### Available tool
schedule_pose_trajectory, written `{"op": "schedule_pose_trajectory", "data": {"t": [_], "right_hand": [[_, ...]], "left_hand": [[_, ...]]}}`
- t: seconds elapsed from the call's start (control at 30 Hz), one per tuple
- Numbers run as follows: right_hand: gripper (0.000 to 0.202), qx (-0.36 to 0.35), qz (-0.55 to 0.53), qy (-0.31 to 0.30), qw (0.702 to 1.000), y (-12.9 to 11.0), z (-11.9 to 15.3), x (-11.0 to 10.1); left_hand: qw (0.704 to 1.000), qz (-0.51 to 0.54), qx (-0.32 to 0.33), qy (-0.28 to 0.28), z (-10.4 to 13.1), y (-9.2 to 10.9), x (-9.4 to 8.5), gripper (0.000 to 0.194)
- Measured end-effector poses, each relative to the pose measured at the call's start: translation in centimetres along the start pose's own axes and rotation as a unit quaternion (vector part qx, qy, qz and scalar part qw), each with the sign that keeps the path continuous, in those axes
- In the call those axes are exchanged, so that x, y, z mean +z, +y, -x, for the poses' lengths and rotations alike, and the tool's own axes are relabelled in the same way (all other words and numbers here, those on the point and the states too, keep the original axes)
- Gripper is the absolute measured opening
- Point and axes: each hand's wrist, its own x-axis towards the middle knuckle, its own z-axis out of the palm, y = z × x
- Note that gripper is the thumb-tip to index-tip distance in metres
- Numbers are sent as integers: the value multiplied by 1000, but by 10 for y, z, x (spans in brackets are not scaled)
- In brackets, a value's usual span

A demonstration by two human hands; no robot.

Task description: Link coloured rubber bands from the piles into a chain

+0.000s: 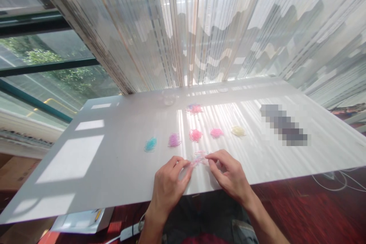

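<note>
Here, hands (169, 180) at multicoloured strands (199, 157)

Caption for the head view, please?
Two bare hands, left and right, work at a small mixed-colour pile below a row of five colour-sorted piles.

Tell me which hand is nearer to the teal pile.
Left. The left hand is just to its right, on the near side; the right hand is much farther right of the teal pile, beyond the mixed strands.
</note>
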Motion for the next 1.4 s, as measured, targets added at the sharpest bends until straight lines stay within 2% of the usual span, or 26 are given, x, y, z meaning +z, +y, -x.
{"op": "schedule_pose_trajectory", "data": {"t": [0.37, 0.57, 0.7, 1.1, 1.4], "right_hand": [[13, -6, 14, -20, 1000, 0, 1, 2], [12, -43, 18, -50, 998, 1, 2, 3], [12, -72, 15, -46, 996, 3, 3, 4], [11, -78, 23, -41, 996, 6, 4, 6], [13, -76, 30, -50, 995, 2, 1, 4]], "left_hand": [[1000, 18, 15, 2, 2, -4, 3, 13], [998, 51, 25, 15, 2, -4, 2, 14], [997, 66, 32, 16, -2, -1, 2, 12], [991, 119, 55, -11, -9, 8, 12, 11], [990, 134, 32, -13, -6, 6, 14, 10]]}}
